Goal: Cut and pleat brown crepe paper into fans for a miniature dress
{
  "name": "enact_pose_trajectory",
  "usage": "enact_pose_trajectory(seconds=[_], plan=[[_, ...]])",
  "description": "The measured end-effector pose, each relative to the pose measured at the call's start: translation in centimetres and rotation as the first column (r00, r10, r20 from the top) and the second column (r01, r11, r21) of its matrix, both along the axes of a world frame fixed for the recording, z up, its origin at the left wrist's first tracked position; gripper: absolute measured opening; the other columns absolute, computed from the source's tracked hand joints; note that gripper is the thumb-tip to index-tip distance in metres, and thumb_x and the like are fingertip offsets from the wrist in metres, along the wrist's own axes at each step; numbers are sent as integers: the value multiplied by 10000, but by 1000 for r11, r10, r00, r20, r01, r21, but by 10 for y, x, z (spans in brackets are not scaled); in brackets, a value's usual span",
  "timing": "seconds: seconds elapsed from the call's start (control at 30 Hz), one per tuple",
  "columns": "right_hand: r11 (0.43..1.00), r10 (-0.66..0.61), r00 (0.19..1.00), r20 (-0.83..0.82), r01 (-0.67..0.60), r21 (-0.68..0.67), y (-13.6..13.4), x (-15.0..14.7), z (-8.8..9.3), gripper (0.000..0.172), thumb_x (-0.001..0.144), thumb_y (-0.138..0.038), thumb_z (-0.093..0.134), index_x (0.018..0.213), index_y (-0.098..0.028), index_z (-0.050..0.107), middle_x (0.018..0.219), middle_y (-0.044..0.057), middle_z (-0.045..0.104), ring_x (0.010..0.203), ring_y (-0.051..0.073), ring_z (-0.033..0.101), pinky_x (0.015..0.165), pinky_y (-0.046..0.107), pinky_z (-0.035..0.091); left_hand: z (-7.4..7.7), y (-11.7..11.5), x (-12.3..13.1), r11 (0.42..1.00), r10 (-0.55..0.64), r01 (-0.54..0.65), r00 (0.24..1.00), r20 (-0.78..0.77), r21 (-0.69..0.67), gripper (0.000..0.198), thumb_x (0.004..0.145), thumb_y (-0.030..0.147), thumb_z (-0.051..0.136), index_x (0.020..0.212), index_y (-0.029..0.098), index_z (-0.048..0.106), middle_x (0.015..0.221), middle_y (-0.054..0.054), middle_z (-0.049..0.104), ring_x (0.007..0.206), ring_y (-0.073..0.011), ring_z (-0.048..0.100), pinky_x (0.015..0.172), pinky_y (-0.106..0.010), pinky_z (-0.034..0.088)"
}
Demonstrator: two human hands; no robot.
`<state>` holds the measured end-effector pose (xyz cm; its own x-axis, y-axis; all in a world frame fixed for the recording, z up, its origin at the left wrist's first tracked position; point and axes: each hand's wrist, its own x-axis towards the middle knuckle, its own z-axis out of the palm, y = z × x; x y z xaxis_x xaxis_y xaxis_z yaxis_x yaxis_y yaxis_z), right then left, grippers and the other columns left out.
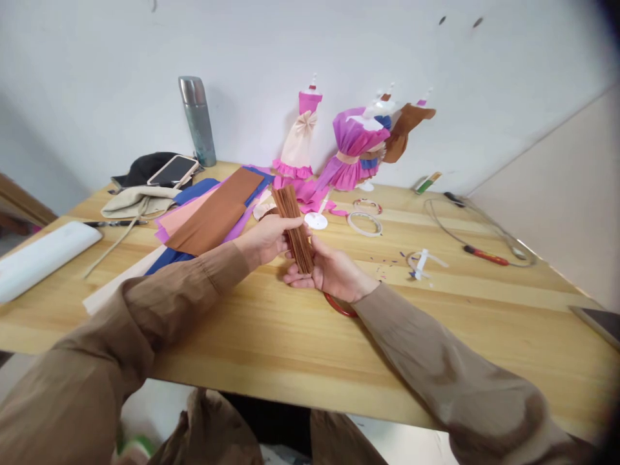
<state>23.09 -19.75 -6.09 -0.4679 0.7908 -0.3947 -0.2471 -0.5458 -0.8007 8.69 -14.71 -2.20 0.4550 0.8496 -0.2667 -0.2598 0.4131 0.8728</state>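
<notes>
Both hands hold a strip of brown pleated crepe paper (293, 229) tilted above the table, folded into narrow accordion pleats. My left hand (268, 240) grips it from the left, thumb laid across the upper pleats. On the lower right, my right hand (336, 268) pinches its bottom end, with fingers curled beneath. A red curved handle (340, 307) lies on the table partly under my right wrist; the rest of it is hidden. Left of the hands, flat brown crepe paper (217, 216) rests on blue, pink and purple sheets.
Small mannequins in paper dresses (298, 139) stand against the wall. Tape rolls (364, 224), paper scraps (385, 261) and a corded red tool (485, 255) lie to the right. A phone (173, 171), a steel flask (197, 123) and a white case (46, 258) are on the left.
</notes>
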Motion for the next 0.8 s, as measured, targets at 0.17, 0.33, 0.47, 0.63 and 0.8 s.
enact_pose_trajectory(seconds=[0.17, 0.33, 0.47, 0.63, 0.8], plan=[[999, -34, 999, 35, 34, 3, -2, 0, 4, 375, 997, -382, 309, 979, -137, 592, 747, 64, 705, 698, 163, 713, 667, 274, 556, -6, 5, -2, 998, -52, 53, 999, -9, 25, 78, 876, 89, 496, 833, 122, 552, 725, -57, 633, 584, -135, 591, 447, -218, 351], [996, -87, 996, 6, 87, 5, -2, 0, 1, 289, 989, -344, 354, 933, -168, 576, 658, 20, 668, 622, 146, 692, 586, 247, 541, -16, 7, -4, 985, -155, 143, 979, 132, 92, 42, 861, 158, 537, 888, 128, 548, 799, -53, 625, 552, -124, 566, 427, -223, 333], [996, -80, 997, -15, 81, 28, -4, -1, -3, 262, 971, -349, 400, 948, -163, 584, 649, 19, 663, 618, 138, 683, 569, 229, 528, -22, 6, -4, 975, -197, 166, 955, 222, 149, 138, 834, 230, 599, 921, 139, 541, 831, -49, 610, 615, -135, 584, 429, -212, 324], [987, -69, 954, 293, 23, 157, -7, 8, 9, 364, 905, -499, 473, 979, -165, 596, 837, 93, 708, 708, 187, 698, 574, 283, 534, -22, 2, -2, 972, -132, 80, 964, 229, 222, 108, 830, 194, 603, 897, 130, 548, 743, -28, 591, 692, -136, 593, 604, -246, 449], [760, -355, 703, 617, -167, 628, -4, 25, 38, 417, 813, -556, 567, 759, -148, 633, 712, 52, 641, 575, 136, 574, 512, 255, 435, -11, -11, 0, 956, -185, 133, 965, 188, 260, 217, 750, 231, 716, 876, 122, 577, 748, -15, 595, 705, -119, 581, 718, -276, 478]])
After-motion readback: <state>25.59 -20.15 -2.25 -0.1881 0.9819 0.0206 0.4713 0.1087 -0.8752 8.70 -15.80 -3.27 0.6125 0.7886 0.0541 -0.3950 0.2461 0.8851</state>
